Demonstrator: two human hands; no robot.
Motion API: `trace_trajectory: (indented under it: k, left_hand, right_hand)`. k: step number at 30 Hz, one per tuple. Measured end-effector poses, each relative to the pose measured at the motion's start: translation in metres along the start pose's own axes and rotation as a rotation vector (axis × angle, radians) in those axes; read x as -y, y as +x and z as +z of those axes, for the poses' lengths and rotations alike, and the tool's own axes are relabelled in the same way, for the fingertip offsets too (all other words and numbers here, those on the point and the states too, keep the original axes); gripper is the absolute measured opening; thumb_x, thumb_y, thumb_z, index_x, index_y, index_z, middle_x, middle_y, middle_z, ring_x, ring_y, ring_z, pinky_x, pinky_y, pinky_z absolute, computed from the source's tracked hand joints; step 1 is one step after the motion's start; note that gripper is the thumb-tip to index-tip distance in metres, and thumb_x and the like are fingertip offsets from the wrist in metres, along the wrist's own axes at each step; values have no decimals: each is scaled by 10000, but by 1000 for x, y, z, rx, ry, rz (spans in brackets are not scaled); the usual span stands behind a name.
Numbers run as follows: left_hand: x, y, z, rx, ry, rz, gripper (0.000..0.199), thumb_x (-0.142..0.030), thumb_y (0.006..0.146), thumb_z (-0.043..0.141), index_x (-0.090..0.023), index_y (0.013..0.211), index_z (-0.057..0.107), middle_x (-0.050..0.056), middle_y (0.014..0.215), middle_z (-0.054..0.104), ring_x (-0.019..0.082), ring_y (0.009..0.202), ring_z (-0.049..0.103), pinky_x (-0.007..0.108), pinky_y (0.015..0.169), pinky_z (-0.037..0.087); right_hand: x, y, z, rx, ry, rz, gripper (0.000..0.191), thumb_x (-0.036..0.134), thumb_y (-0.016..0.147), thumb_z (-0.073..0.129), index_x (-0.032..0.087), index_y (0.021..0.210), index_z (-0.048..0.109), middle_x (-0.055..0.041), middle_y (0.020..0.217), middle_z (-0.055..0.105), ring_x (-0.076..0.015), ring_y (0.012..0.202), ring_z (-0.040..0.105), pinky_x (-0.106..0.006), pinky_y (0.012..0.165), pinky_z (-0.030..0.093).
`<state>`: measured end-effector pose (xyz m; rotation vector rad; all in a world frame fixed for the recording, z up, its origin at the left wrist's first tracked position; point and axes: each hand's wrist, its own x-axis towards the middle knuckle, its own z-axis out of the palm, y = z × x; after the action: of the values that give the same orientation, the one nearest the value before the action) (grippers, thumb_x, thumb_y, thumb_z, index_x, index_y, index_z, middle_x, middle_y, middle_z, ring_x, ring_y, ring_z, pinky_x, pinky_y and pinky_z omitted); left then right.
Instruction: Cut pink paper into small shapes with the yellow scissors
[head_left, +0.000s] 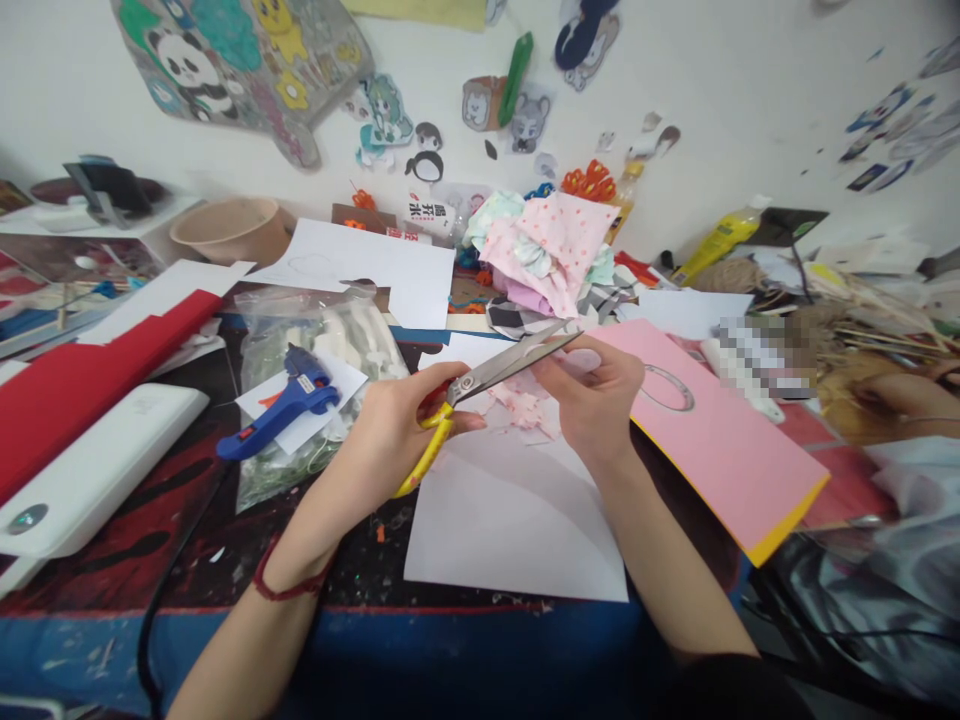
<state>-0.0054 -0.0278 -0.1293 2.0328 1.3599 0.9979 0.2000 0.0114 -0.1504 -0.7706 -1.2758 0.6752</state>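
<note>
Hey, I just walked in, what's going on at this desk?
A person's left hand holds yellow-handled scissors, with the blades up against a small pale piece pinched in the right hand. Pink scraps lie below on a white sheet. Off to the left, a blue glue gun rests on paper over a clear plastic bag; pink card lies to the right.

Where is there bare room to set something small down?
The white sheet is bare between the scraps and its near edge. The pink card's near end, right of the right hand, is bare too. It is crowded behind the scissors, at the cloth heap, and left, where the glue gun lies over a bag.
</note>
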Motion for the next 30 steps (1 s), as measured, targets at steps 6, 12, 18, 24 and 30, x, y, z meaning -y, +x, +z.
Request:
trace_trajectory:
  k: [6, 12, 18, 24, 30]
  left_hand:
    - [3, -1, -1, 8, 38, 10, 577, -662, 876, 680, -148, 1133, 735, -69, 604, 429, 95, 543, 329, 222, 528, 300]
    - [8, -3, -1, 23, 71, 29, 497, -591, 900, 693, -165, 1156, 716, -63, 652, 491, 91, 564, 363, 215, 546, 307]
    - [6, -3, -4, 53, 86, 8, 482, -561, 907, 694, -157, 1170, 717, -57, 662, 518, 92, 570, 393, 209, 557, 320]
    - [10, -3, -6, 67, 128, 34, 409, -525, 921, 688, -192, 1159, 713, -58, 669, 514, 95, 572, 402, 205, 566, 320]
    - [7, -2, -8, 93, 136, 25, 436, -537, 925, 663, -157, 1133, 709, -57, 649, 486, 103, 573, 396, 206, 560, 322]
  right_hand:
    - [-1, 3, -5, 11, -12, -28, 87, 228, 691, 864, 249, 725, 787, 29, 704, 749, -147, 639, 650, -293, 589, 547]
    - [3, 7, -8, 65, -39, -71, 133, 144, 690, 851, 258, 747, 812, 46, 732, 783, -139, 678, 696, -267, 630, 578]
    - [7, 9, -11, 86, -84, -75, 109, 151, 693, 837, 245, 740, 811, 39, 741, 792, -160, 682, 720, -286, 637, 612]
    - [12, 11, -16, 162, -168, -92, 72, 185, 718, 844, 245, 754, 825, 41, 708, 780, -159, 666, 715, -279, 619, 612]
    - [14, 13, -20, 197, -190, -117, 94, 184, 726, 863, 267, 760, 838, 53, 701, 784, -147, 648, 711, -260, 584, 601]
